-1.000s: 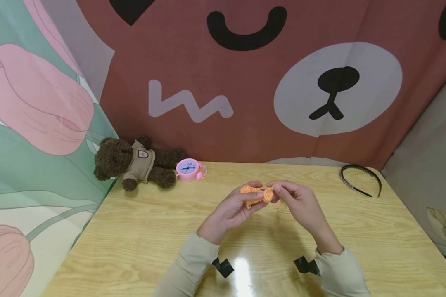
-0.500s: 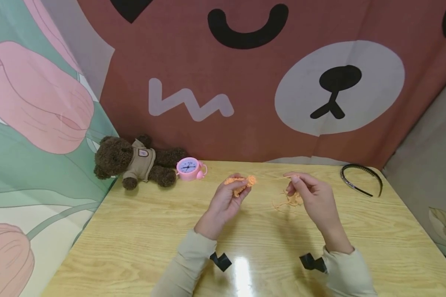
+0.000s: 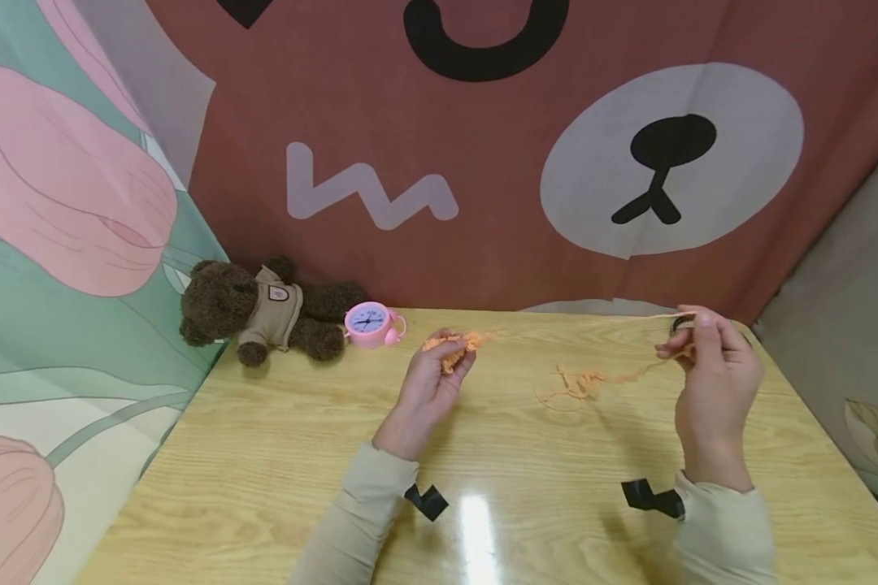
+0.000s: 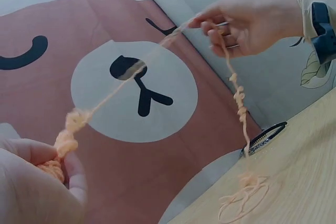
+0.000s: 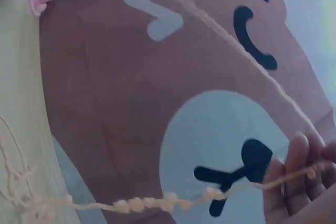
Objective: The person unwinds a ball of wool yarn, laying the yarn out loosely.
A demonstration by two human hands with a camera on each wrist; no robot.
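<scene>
My left hand [image 3: 426, 386] pinches a small orange crocheted piece [image 4: 65, 144] between thumb and fingers, above the table. From it a strand of orange yarn [image 4: 114, 94] runs up and to the right, stretched nearly straight. At its far end my right hand [image 3: 720, 382] pinches the strand between thumb and index finger, high over the table's right side. A crinkled length of yarn [image 5: 152, 203] hangs down from the right hand to a loose tangle of yarn [image 3: 581, 383] on the table. The left fingers hide part of the crocheted piece.
A brown teddy bear [image 3: 274, 318] lies at the back left of the wooden table [image 3: 278, 455], with a pink alarm clock [image 3: 369, 325] beside it. A black hairband [image 4: 266, 137] sits at the back right, mostly behind my right hand in the head view.
The hands started together at the crocheted piece. My right hand has moved far right and up, drawing out the yarn. My left hand has shifted left and slightly up with the piece.
</scene>
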